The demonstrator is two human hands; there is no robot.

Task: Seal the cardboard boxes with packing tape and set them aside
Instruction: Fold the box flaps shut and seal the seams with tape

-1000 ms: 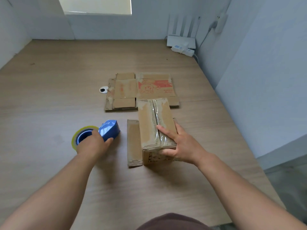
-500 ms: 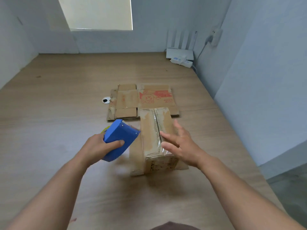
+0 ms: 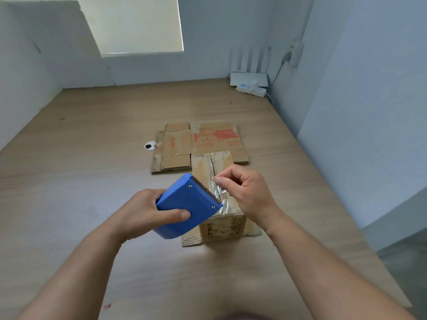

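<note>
Head view: the left hand (image 3: 147,213) wraps its fingers round the blue dispenser (image 3: 187,204), held just above the box (image 3: 223,227) on the table (image 3: 92,158). The right hand (image 3: 249,195) pinches the clear tape (image 3: 218,195) end at the blade. It seems best to draw the tape out taut and straight, then lay it along the box's centre seam and press it flat.

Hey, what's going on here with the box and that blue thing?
A person is taping a cardboard box on a wooden surface. The left hand grips a blue tape dispenser just over the box, and the right hand pinches the loose end of clear tape at its blade. Behind the box lies flattened cardboard.
</note>
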